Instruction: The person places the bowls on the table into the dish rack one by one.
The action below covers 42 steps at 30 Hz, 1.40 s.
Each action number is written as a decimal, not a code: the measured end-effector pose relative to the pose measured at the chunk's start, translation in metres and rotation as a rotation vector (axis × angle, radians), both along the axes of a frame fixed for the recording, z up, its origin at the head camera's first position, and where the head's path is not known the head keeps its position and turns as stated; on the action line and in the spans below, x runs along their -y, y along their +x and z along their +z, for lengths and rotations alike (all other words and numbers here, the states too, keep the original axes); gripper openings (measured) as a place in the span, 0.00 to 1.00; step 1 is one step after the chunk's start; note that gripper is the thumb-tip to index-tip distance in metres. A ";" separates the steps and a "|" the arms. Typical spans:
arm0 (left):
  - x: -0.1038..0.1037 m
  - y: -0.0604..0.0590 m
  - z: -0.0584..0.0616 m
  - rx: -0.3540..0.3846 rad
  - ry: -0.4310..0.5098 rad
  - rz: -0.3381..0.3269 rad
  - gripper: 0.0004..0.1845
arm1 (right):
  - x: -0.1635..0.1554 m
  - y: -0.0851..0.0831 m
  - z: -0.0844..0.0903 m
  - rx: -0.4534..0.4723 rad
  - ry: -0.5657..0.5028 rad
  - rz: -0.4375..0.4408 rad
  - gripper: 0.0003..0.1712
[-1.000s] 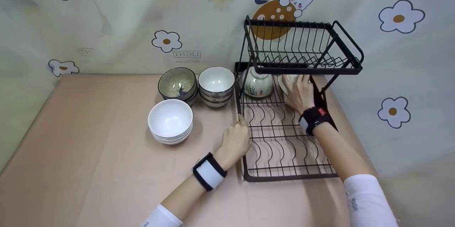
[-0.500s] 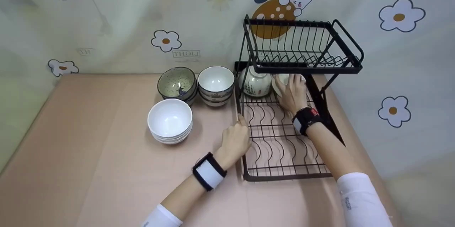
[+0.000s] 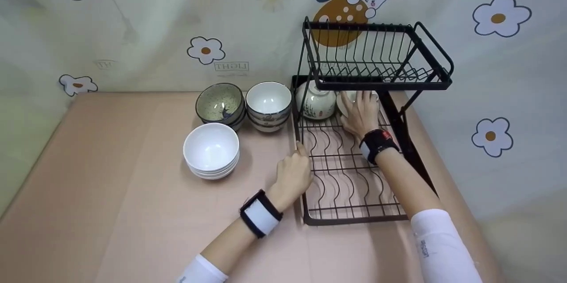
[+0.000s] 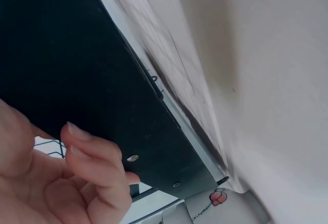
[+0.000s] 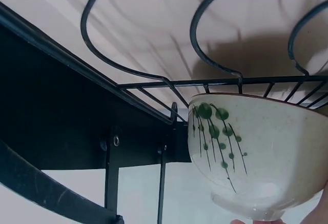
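Bowl (image 3: 350,102) in the right hand (image 3: 361,114) sits at the back of the dish rack's (image 3: 350,219) lower shelf, just beside another bowl (image 3: 315,102) that lies upside down on the wires. The right wrist view shows it close up: cream with a green sprig pattern, turned over, its rim close against the wire shelf. The right fingers curl round the bowl and hold it; only a fingertip shows at the bottom edge of that view. The left hand (image 3: 292,176) rests on the left front rail of the rack, fingers bent against the dark frame (image 4: 102,96), steadying it rather than clasping anything loose.

The likely trouble is a knock. The held bowl is very near its neighbour, and a nudge sideways could clink the two together or push the resting bowl off its wave of wire. A rim set between two wires instead of across them could leave the bowl tilted and prone to sliding. The upper shelf (image 3: 376,83) hangs low over the hand, so a quick lift could strike knuckles or bowl on it.

As for what holds what: the lower shelf carries these two bowls, and the upper shelf looks bare. On the table (image 3: 110,185) stand three stacks of bowls: white (image 3: 211,150), speckled (image 3: 220,105), and white with patterned sides (image 3: 268,106)
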<state>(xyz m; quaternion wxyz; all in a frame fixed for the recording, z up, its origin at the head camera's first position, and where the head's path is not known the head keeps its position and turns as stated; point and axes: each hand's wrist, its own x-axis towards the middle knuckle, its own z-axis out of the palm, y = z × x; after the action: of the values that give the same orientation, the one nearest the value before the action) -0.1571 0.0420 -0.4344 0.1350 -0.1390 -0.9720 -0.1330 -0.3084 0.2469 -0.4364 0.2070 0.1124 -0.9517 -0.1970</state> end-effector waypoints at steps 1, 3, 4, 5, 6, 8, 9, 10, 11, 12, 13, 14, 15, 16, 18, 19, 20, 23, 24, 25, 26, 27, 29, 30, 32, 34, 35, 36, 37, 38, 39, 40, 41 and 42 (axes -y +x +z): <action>0.000 0.000 0.000 -0.006 -0.004 0.003 0.34 | 0.001 0.000 0.000 0.013 0.010 -0.006 0.44; 0.000 0.000 -0.001 -0.015 -0.009 0.009 0.33 | 0.002 -0.001 0.001 0.039 0.016 -0.015 0.43; 0.001 0.000 -0.001 -0.012 -0.007 0.009 0.33 | 0.002 -0.001 0.001 0.051 0.020 -0.022 0.43; 0.001 0.000 -0.001 -0.011 -0.005 0.008 0.34 | 0.003 -0.002 0.001 0.063 0.018 -0.029 0.42; 0.001 0.000 -0.001 -0.008 -0.004 0.008 0.34 | 0.003 -0.003 0.001 0.074 0.015 -0.034 0.42; 0.001 0.001 -0.002 0.001 -0.003 0.006 0.34 | 0.004 -0.005 0.001 0.090 0.011 -0.041 0.41; 0.001 0.001 -0.002 0.005 -0.001 0.006 0.35 | 0.005 -0.005 0.001 0.089 0.002 -0.038 0.40; 0.000 0.001 -0.002 0.009 -0.001 0.005 0.35 | 0.005 -0.006 0.001 0.086 -0.003 -0.036 0.40; 0.000 0.001 -0.002 0.009 -0.004 0.002 0.35 | 0.005 -0.007 0.001 0.077 -0.012 -0.028 0.39; 0.000 0.001 -0.002 0.012 -0.006 0.000 0.35 | 0.005 -0.008 0.001 0.065 -0.018 -0.020 0.39; 0.000 0.001 -0.002 0.015 -0.006 -0.003 0.35 | 0.005 -0.009 0.001 0.053 -0.020 -0.012 0.39; 0.001 0.001 -0.002 0.019 -0.004 -0.006 0.35 | 0.005 -0.010 0.000 0.042 -0.024 -0.002 0.39; 0.001 0.001 -0.002 0.025 -0.004 -0.007 0.35 | 0.005 -0.011 0.000 0.035 -0.023 0.005 0.40; 0.001 0.001 -0.001 0.032 -0.006 -0.009 0.36 | 0.005 -0.012 0.000 0.035 -0.018 0.006 0.41; 0.001 0.001 -0.001 0.037 -0.006 -0.011 0.37 | 0.004 -0.014 -0.001 0.010 -0.016 0.020 0.42; 0.001 0.001 -0.001 0.039 -0.007 -0.010 0.38 | 0.004 -0.014 -0.003 -0.008 -0.019 0.030 0.42; 0.001 0.002 -0.001 0.041 -0.007 -0.009 0.38 | 0.004 -0.015 -0.004 -0.026 -0.024 0.039 0.42; 0.002 0.002 -0.001 0.053 -0.008 -0.007 0.39 | 0.004 -0.014 -0.007 -0.081 -0.039 0.065 0.40; 0.002 0.002 -0.001 0.062 -0.009 -0.006 0.39 | 0.004 -0.014 -0.007 -0.087 -0.039 0.069 0.40; 0.002 0.001 0.000 0.067 -0.010 -0.006 0.39 | 0.005 -0.014 -0.006 -0.085 -0.036 0.072 0.39; 0.002 0.001 0.000 0.072 -0.008 -0.006 0.40 | 0.005 -0.014 -0.005 -0.078 -0.032 0.074 0.39; 0.002 0.001 0.000 0.075 -0.012 -0.004 0.40 | 0.005 -0.014 -0.004 -0.074 -0.029 0.078 0.38; 0.002 0.001 0.001 0.069 -0.011 0.002 0.40 | 0.005 -0.014 -0.002 -0.068 -0.032 0.090 0.38; 0.002 0.001 0.000 0.065 -0.011 0.002 0.40 | 0.005 -0.015 -0.002 -0.066 -0.031 0.088 0.39; 0.002 0.001 0.000 0.060 -0.009 0.000 0.39 | 0.003 -0.015 -0.002 -0.071 -0.028 0.079 0.40; 0.001 0.001 0.000 0.063 -0.005 -0.004 0.39 | 0.001 -0.015 -0.004 -0.074 -0.033 0.072 0.40; 0.001 0.001 0.001 0.071 -0.003 -0.007 0.40 | -0.001 -0.016 -0.006 -0.079 -0.032 0.071 0.40; 0.001 0.001 0.001 0.077 -0.005 -0.009 0.40 | -0.003 -0.016 -0.008 -0.085 -0.028 0.072 0.40; 0.000 0.001 0.001 0.084 -0.006 -0.009 0.40 | -0.004 -0.016 -0.010 -0.093 -0.025 0.082 0.40; 0.000 0.001 0.002 0.088 -0.007 -0.008 0.40 | -0.005 -0.017 -0.011 -0.099 -0.027 0.093 0.39; 0.000 0.001 0.002 0.087 -0.008 -0.006 0.40 | -0.006 -0.017 -0.012 -0.109 -0.029 0.104 0.38; 0.000 0.001 0.002 0.087 -0.009 -0.005 0.41 | -0.007 -0.018 -0.014 -0.119 -0.025 0.111 0.38; 0.001 0.002 0.003 0.081 -0.013 -0.004 0.40 | -0.007 -0.018 -0.014 -0.121 -0.014 0.111 0.39; 0.001 0.002 0.002 0.070 -0.017 -0.004 0.40 | -0.007 -0.018 -0.014 -0.119 0.000 0.107 0.39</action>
<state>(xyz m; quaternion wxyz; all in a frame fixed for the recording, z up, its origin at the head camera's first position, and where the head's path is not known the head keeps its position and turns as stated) -0.1555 0.0414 -0.4321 0.0993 -0.1373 -0.9770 -0.1298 -0.3263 0.2538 -0.4506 0.2736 0.1514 -0.9303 -0.1920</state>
